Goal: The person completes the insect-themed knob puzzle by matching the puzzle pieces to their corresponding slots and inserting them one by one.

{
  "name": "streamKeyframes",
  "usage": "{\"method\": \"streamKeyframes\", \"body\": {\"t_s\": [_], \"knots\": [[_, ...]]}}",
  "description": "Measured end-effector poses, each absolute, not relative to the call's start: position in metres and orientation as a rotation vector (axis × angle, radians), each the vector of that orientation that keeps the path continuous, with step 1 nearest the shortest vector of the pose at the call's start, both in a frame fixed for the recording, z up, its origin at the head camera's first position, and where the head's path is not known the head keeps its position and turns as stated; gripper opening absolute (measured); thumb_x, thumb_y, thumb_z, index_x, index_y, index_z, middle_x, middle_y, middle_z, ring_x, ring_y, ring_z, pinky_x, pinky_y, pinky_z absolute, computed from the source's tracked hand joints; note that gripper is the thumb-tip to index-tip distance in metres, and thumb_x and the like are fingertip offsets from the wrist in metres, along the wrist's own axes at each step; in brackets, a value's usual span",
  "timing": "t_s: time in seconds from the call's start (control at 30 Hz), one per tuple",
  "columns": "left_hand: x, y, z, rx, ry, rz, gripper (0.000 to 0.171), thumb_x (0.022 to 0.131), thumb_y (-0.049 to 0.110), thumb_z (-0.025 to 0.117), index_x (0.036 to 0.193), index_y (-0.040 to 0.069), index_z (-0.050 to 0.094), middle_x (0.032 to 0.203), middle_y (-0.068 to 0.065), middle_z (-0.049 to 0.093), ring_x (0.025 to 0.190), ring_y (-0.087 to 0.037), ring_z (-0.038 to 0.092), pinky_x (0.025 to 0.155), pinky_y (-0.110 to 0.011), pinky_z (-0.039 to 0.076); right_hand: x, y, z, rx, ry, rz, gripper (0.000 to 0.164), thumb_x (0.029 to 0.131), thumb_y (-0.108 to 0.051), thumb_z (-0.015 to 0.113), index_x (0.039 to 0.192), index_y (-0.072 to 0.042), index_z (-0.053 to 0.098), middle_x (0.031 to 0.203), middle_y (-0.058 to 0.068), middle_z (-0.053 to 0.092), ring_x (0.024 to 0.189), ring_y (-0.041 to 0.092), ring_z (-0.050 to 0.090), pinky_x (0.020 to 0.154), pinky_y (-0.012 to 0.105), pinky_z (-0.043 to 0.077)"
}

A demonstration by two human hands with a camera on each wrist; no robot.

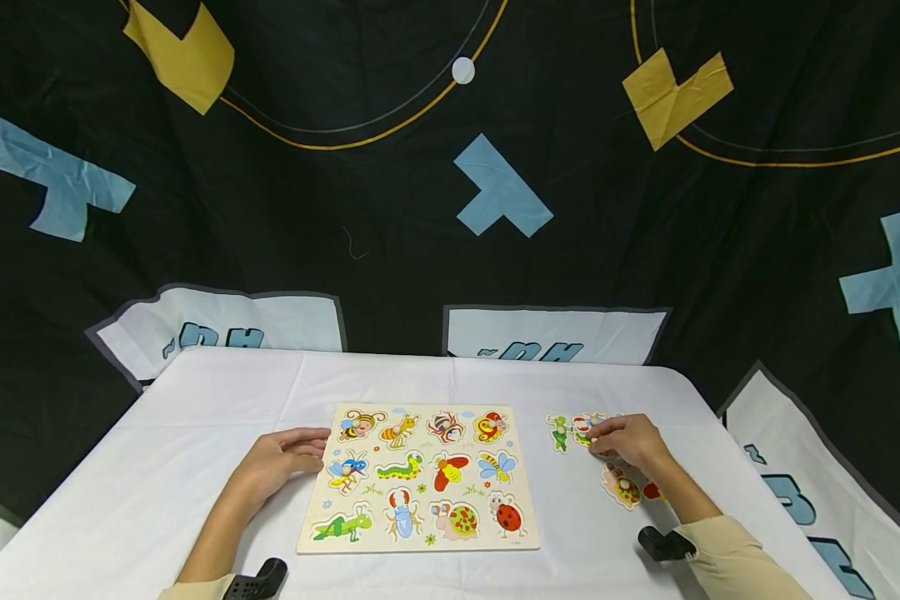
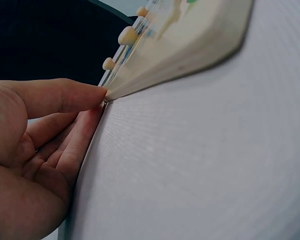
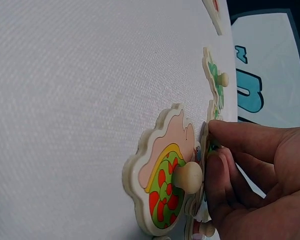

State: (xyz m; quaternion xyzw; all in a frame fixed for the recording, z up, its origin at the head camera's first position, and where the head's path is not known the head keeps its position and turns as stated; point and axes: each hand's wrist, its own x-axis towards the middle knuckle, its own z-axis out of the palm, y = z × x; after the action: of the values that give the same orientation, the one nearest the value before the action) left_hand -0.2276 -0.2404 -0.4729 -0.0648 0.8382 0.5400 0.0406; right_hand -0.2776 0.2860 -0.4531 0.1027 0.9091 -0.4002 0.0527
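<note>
A wooden peg puzzle board (image 1: 367, 454) printed with colourful insects lies on the white table. My left hand (image 1: 273, 467) rests at its left edge, and in the left wrist view the thumb (image 2: 75, 95) reaches the edge with the other fingers fairly straight below. Wooden knobs (image 2: 127, 36) rise from the board there. To the right, my right hand (image 1: 630, 442) pinches a puzzle piece (image 1: 581, 429) between thumb and fingers, which largely hide its picture. A snail piece (image 3: 162, 175) with a round knob lies close to that hand. A green insect piece (image 1: 560, 434) lies to its left.
A red puzzle piece (image 1: 652, 492) lies partly under the right forearm. White cloth covers the table (image 1: 420, 379), and a dark curtain (image 1: 390, 242) with blue and yellow patches hangs behind it. Black wrist devices (image 1: 663, 544) sit at both sleeves.
</note>
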Motion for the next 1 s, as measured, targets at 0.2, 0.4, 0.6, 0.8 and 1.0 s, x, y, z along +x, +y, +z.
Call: {"method": "streamKeyframes", "body": {"t_s": [0.2,0.4,0.6,0.8,1.0], "knots": [[-0.229,-0.240,-0.474,-0.202,2.566,1.653,0.056,0.080,0.008,0.078,0.135,0.004,0.065,0.111,-0.005,0.076,0.096,-0.009,0.068,0.084,-0.020,0.047,-0.277,0.286,-0.451,0.318,2.766,-1.208,0.019,0.081,-0.016,0.079,0.098,-0.008,0.080,0.116,0.019,0.067,0.100,0.030,0.053,0.071,0.034,0.039],[-0.229,-0.241,-0.473,-0.189,2.574,1.642,0.057,0.080,0.008,0.079,0.135,0.003,0.064,0.110,-0.006,0.076,0.096,-0.009,0.068,0.085,-0.020,0.046,-0.276,0.285,-0.449,0.339,2.759,-1.195,0.019,0.082,-0.016,0.078,0.099,-0.008,0.081,0.119,0.020,0.066,0.103,0.031,0.052,0.073,0.036,0.039],[-0.229,-0.241,-0.472,-0.193,2.565,1.649,0.057,0.080,0.008,0.079,0.135,0.003,0.064,0.110,-0.005,0.076,0.096,-0.009,0.069,0.085,-0.018,0.046,-0.276,0.284,-0.448,0.343,2.762,-1.180,0.019,0.082,-0.016,0.078,0.100,-0.008,0.080,0.119,0.021,0.066,0.103,0.032,0.053,0.073,0.035,0.040],[-0.228,-0.240,-0.471,-0.194,2.564,1.652,0.057,0.080,0.007,0.078,0.135,0.002,0.064,0.111,-0.006,0.076,0.096,-0.010,0.069,0.084,-0.019,0.046,-0.276,0.284,-0.446,0.349,2.766,-1.171,0.019,0.083,-0.016,0.078,0.100,-0.008,0.080,0.120,0.021,0.067,0.102,0.031,0.053,0.071,0.034,0.040],[-0.227,-0.240,-0.471,-0.199,2.569,1.646,0.057,0.080,0.007,0.078,0.135,0.003,0.064,0.112,-0.006,0.076,0.098,-0.010,0.069,0.084,-0.019,0.046,-0.275,0.284,-0.442,0.361,2.749,-1.183,0.020,0.084,-0.017,0.078,0.102,-0.009,0.081,0.123,0.022,0.066,0.101,0.030,0.053,0.072,0.035,0.040]]}}
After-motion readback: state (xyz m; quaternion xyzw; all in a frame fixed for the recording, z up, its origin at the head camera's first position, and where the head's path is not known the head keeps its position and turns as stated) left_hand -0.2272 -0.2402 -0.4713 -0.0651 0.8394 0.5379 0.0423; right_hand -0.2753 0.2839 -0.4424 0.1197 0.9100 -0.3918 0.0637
